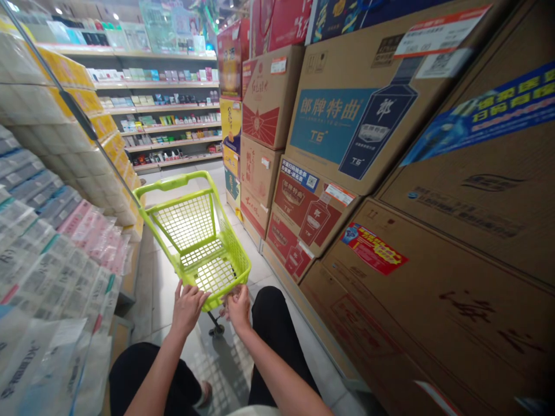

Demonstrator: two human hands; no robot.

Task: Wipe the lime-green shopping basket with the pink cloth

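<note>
A lime-green plastic shopping cart (pixel 223 231) with mesh walls stands in front of me, and its basket holds nothing I can see. At its near left corner, my left hand (pixel 189 305) has its fingers closed over the rim. Beside the near right corner is my right hand (pixel 237 306), fingers curled in against the cart's near edge. Parts of the right fingers are hidden and slightly blurred. Below the basket, a dark leg with a wheel (pixel 217 330) rests on the floor.
Stacked cardboard cartons (pixel 333 121) line the right side. Packaged paper goods (pixel 56 260) and yellow-and-white packs (pixel 73 104) are piled on the left. A thin pole (pixel 78 107) slants past the cart's left side. Shelves (pixel 165 110) of small products cross the far end of the tiled floor (pixel 151 289).
</note>
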